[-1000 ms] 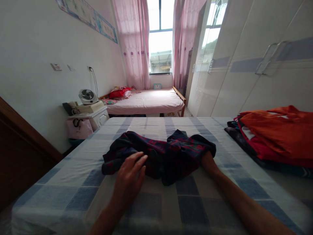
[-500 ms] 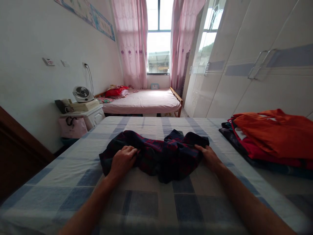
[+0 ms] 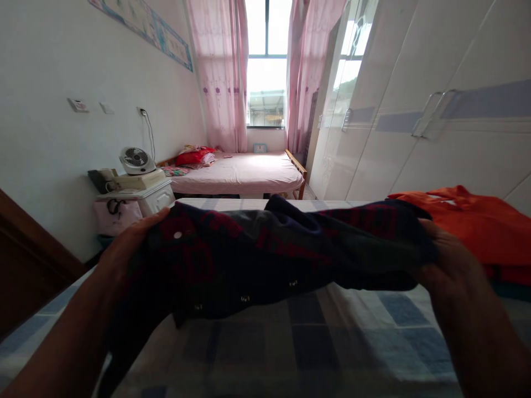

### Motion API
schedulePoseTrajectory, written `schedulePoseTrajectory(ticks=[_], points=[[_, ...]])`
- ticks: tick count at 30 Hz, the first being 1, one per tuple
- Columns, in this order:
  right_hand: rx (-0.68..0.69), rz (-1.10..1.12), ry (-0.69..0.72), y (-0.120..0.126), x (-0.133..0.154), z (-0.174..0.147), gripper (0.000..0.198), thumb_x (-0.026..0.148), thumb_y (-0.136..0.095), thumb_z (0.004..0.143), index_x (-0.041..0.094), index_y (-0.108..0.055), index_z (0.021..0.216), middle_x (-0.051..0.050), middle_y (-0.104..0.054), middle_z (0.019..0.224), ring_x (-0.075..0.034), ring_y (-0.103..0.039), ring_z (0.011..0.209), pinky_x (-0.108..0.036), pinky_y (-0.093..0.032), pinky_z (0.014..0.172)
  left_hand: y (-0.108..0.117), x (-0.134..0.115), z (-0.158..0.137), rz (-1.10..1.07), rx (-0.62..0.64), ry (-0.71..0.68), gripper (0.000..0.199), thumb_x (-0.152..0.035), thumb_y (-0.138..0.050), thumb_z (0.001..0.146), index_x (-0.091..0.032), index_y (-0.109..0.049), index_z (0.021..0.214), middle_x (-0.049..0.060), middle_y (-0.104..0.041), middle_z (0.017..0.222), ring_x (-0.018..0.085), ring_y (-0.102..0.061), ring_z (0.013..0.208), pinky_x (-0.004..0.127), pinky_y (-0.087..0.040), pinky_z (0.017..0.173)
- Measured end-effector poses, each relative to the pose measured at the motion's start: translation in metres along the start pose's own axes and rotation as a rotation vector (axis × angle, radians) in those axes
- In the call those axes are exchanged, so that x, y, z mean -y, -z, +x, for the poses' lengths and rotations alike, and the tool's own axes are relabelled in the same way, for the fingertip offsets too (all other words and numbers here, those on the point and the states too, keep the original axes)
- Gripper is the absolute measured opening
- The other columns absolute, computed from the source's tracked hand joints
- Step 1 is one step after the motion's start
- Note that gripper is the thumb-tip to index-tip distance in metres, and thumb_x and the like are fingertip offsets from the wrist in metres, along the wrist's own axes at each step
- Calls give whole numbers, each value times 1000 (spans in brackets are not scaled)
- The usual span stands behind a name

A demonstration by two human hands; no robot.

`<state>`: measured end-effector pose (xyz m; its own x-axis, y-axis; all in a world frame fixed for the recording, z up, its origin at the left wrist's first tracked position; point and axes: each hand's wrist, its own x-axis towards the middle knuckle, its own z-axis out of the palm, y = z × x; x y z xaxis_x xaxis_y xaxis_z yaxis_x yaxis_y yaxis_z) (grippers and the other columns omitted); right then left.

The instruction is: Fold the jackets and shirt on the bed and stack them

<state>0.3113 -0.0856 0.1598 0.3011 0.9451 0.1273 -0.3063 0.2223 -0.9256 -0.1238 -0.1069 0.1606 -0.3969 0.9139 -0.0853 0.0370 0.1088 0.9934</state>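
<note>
A dark plaid shirt (image 3: 249, 249) in navy, red and green is stretched sideways above the bed, with several light buttons or snaps along it. My left hand (image 3: 130, 237) grips its left end, thumb on top, the other fingers mostly hidden by the cloth. At the right end, my right hand (image 3: 446, 260) is closed round the fabric. One part of the garment hangs down beside my left forearm. Beneath it lies the blue-and-white checked bed sheet (image 3: 265, 354).
To the right is a pile of folded clothes with an orange garment (image 3: 481, 226) on top. White wardrobe doors (image 3: 435, 149) stand behind it. Farther off are a pink bed (image 3: 249, 171), a cabinet (image 3: 155, 199) with a small fan (image 3: 136, 159), and a window (image 3: 267, 77).
The shirt was lying bunched on the bed; now it is lifted, nearer and pulled out wide. My hands have moved apart and up, each with an end of it.
</note>
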Motion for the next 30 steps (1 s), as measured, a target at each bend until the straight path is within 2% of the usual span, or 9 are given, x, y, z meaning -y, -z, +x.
schedulePoseTrajectory(ticks=[2,4,7,10,13,18,23,27,30], points=[[-15,161,-23,-12,-10,13,18,12,-42,81,21,-57,76,-5,-67,78,-13,-67,88,-24,-56,84,-14,4,28,8,-1,-35,37,-40,-54,80,-20,-62,110,4,-71,90,21,-68,76,35,-57,68],[3,127,1,-14,-30,27,11,17,-45,82,22,-55,79,-6,-67,91,-14,-66,95,-27,-55,87,-24,15,52,82,-88,-108,41,-35,-50,82,-16,-56,118,8,-68,106,22,-65,97,36,-54,82],[10,-232,12,5,-68,39,18,27,-58,74,23,-56,91,-8,-63,112,-23,-65,103,-39,-54,88,-25,43,67,169,-162,-113,48,-36,-56,76,-13,-56,118,12,-63,116,28,-55,116,42,-46,95],[-21,-759,92,41,-98,38,40,36,-57,74,21,-57,111,-12,-62,120,-29,-60,110,-46,-48,95,-12,77,55,343,-43,-116,50,-48,-64,67,-15,-66,104,12,-67,109,34,-57,112,46,-43,98],[-67,-1208,180,76,-114,30,53,45,-50,78,15,-55,122,-17,-58,127,-33,-53,120,-48,-39,102,3,108,35,647,51,-227,68,-63,-57,66,-16,-62,115,13,-63,121,35,-54,116,47,-39,102],[84,-1459,151,94,-137,19,70,56,-54,74,11,-51,127,-20,-53,133,-34,-49,123,-47,-39,102,5,141,24,889,63,-430,76,-54,-58,66,-12,-50,129,17,-51,135,33,-45,127,46,-33,108],[266,-1342,269,65,-126,19,38,28,-51,70,18,-63,105,-10,-66,107,-25,-61,101,-39,-45,93,-5,114,26,769,30,-435,37,-33,-52,61,-22,-66,94,7,-66,103,28,-60,103,40,-43,99],[260,-1143,198,64,-73,11,36,33,-55,69,23,-65,102,-7,-67,106,-27,-62,99,-39,-47,90,24,73,11,589,-23,-396,29,-37,-57,60,-24,-66,85,3,-65,109,29,-59,105,38,-44,98],[434,-1072,-10,96,-43,-2,37,43,-62,70,28,-69,103,-7,-69,108,-30,-62,101,-38,-51,86,63,70,-4,632,239,-344,29,-41,-63,62,-31,-70,89,-2,-66,114,30,-57,109,38,-45,97]])
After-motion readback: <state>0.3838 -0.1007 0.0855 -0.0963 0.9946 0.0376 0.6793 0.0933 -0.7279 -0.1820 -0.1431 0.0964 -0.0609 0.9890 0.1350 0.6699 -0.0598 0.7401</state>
